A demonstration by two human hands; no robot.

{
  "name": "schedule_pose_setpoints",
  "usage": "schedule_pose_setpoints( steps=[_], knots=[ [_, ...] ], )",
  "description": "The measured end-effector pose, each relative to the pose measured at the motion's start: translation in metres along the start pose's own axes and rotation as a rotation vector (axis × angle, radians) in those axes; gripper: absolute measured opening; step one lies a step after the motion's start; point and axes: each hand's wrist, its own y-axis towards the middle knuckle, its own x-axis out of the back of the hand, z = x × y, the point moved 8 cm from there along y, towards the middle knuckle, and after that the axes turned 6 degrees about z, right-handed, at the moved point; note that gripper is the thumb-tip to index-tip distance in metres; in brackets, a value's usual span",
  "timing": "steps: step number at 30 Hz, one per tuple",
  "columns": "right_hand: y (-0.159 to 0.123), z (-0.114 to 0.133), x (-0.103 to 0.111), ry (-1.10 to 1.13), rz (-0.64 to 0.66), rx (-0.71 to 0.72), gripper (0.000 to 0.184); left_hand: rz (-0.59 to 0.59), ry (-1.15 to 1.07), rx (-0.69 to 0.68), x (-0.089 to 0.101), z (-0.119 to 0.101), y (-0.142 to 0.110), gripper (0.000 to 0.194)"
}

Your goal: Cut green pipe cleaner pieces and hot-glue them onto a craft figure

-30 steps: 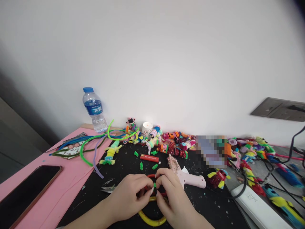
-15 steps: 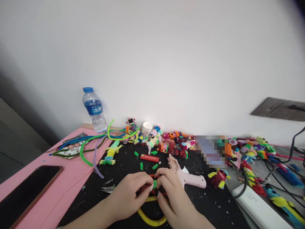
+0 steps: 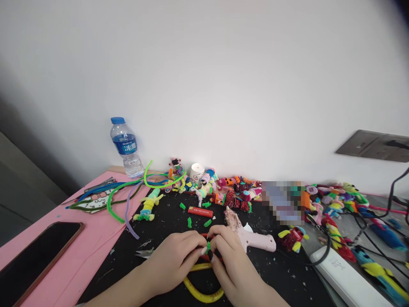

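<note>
My left hand point(image 3: 179, 258) and my right hand point(image 3: 228, 258) meet at the centre of a black mat point(image 3: 110, 268). Their fingertips pinch a short green piece of pipe cleaner point(image 3: 208, 247) between them. Under the hands lies a yellow loop handle point(image 3: 204, 295) with red parts, and metal blades point(image 3: 145, 253) stick out left of my left hand; the stretch between is hidden. Beyond the fingers are several loose green pieces point(image 3: 189, 222) and a red lighter point(image 3: 200, 211). A pale pink glue gun point(image 3: 258, 241) rests just right of my right hand.
Pipe-cleaner figures point(image 3: 238, 200) line the white wall. On the left are a water bottle point(image 3: 125, 147), long pipe cleaners point(image 3: 116, 194) and a phone point(image 3: 41, 260) on pink board point(image 3: 96, 241). A white power bank point(image 3: 348, 277) and black cables point(image 3: 370, 234) occupy the right.
The fingertips have shifted very slightly around the green piece, which now shows narrower between them. Everything else stays put.
</note>
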Motion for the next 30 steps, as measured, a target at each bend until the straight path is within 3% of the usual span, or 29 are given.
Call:
schedule_pose_setpoints(
  steps=[11,23,30],
  knots=[
    [-0.0004,-0.0041,-0.0015,0.062,-0.029,-0.028,0.024,-0.055,0.034,-0.089,-0.0061,0.0003,-0.0023,0.017],
    [-0.0009,-0.0064,0.0016,0.102,-0.062,-0.023,0.022,-0.120,-0.144,0.050,0.0014,0.0087,-0.0021,0.015],
    [-0.0014,-0.0078,0.0001,0.027,-0.034,-0.023,0.016,-0.102,-0.100,-0.020,-0.0034,0.0053,-0.0034,0.013]
  ],
)
